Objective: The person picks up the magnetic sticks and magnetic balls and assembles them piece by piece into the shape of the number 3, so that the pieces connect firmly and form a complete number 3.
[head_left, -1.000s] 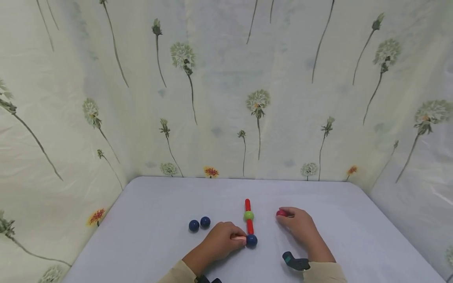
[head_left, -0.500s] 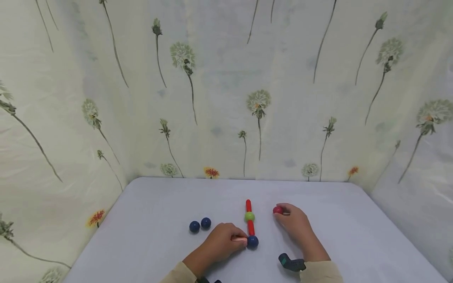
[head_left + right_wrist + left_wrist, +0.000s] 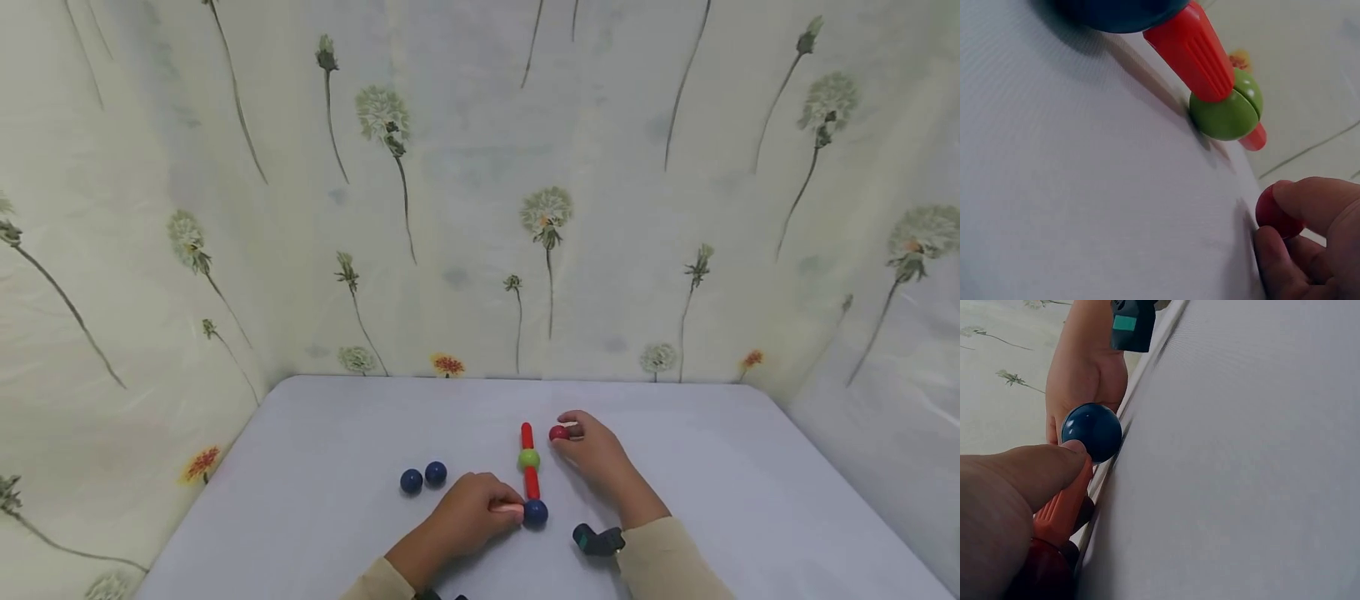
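My left hand [image 3: 467, 510] pinches an orange ribbed stick [image 3: 1063, 509] between thumb and fingers, right against a blue ball [image 3: 535, 514]. In the left wrist view a dark red ball [image 3: 1041, 575] sits at the stick's other end, partly hidden by the hand. From the blue ball a red stick [image 3: 532, 483] runs away to a green ball [image 3: 528, 460], and a second red stick [image 3: 527, 435] extends beyond that. To the right of this far stick, my right hand [image 3: 596, 454] holds a red ball [image 3: 558, 433] in its fingertips, apart from the stick.
Two loose blue balls, a nearer one [image 3: 411, 481] and a farther one [image 3: 436, 473], lie left of the joined sticks on the white table [image 3: 337, 433]. A flower-patterned curtain [image 3: 465, 208] hangs behind the table's back edge.
My right hand has carried the red ball leftward and slightly away, closer to the far red stick. The left hand has stayed almost in place.
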Available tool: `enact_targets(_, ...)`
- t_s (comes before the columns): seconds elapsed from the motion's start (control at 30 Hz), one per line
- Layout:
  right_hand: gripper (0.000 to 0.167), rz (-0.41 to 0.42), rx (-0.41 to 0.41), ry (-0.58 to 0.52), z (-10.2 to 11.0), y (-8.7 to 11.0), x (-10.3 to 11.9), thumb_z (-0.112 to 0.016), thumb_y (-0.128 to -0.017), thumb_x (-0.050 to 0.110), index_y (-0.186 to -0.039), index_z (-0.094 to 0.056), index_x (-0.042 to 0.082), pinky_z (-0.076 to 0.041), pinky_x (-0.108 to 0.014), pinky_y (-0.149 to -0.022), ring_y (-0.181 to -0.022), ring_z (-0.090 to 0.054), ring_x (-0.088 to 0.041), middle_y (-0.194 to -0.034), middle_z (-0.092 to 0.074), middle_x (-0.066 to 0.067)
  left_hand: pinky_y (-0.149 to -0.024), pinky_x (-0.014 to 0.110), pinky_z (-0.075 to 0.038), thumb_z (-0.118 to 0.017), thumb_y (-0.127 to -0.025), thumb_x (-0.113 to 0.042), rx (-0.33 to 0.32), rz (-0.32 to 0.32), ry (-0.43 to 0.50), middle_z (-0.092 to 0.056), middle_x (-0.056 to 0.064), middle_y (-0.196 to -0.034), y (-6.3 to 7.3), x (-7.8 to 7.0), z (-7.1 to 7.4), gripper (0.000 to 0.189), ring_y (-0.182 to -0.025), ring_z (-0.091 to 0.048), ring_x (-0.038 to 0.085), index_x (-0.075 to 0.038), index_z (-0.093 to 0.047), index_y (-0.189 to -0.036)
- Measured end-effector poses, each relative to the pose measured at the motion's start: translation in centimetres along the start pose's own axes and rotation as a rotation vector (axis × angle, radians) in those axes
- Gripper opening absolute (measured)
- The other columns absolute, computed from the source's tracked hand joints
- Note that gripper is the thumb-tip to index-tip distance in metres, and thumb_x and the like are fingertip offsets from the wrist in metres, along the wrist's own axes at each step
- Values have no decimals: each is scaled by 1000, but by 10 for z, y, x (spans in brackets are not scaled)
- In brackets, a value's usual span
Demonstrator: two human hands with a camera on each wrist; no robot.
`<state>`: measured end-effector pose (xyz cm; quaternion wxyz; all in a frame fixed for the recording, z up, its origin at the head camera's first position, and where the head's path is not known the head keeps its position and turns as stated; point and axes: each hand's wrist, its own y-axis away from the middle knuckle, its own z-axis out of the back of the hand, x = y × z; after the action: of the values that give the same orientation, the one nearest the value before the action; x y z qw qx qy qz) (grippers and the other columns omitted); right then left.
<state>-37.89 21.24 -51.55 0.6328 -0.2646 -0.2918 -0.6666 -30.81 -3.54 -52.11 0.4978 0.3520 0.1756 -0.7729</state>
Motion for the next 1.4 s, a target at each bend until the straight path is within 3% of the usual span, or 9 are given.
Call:
enact_targets(0.2, 39, 10, 29, 12, -6, -10, 5, -78, -95, 24, -131, -66, 14, -53, -55, -103, -121, -63, -31, -128, -70, -10, -76, 31, -47, -81, -92, -38, -1, 3, 6, -66, -17, -88, 0, 4, -4, 14, -87, -56, 6, -32, -83, -103)
enact_targets(0.6, 42, 86, 101, 34, -15, -34, 12, -71, -100, 22, -142, -64, 19, -47, -59, -109, -131, -58, -33, -136, -68, -8, -77, 28, -44, -81, -92, -39, -13, -36, -19, -67, -19, -89, -1, 8, -7, 11, -85, -55, 2, -34, -82, -102)
enact_targets(0.8, 40, 82, 102, -15, -16, -45, 9, -69, -101, 26, -141, -63, 20, -47, -57, -109, -130, -59, -32, -137, -67, -9, -76, 27, -45, -81, -92, -39, -18, -50, -27, -67, -20, -89, -4, 7, -5, 13, -86, -55, 2, -33, -83, -104)
enact_targets(1.1, 41, 163, 107, -44, -13, -46, 7, -66, -103, 23, -144, -62, 22, -45, -55, -110, -126, -61, -29, -137, -68, -4, -77, 26, -44, -82, -92, -37, -35, -88, -45, -67, -20, -89, -3, 6, -2, 13, -85, -55, 0, -33, -83, -104)
enact_targets(1.4, 42, 175, 129, -25, -17, -46, 11, -64, -104, 23, -145, -63, 26, -41, -59, -114, -134, -57, -32, -143, -65, -5, -77, 26, -44, -81, -92, -37, -30, -86, -43, -67, -20, -88, -3, 9, 0, 13, -84, -55, -1, -32, -83, -104)
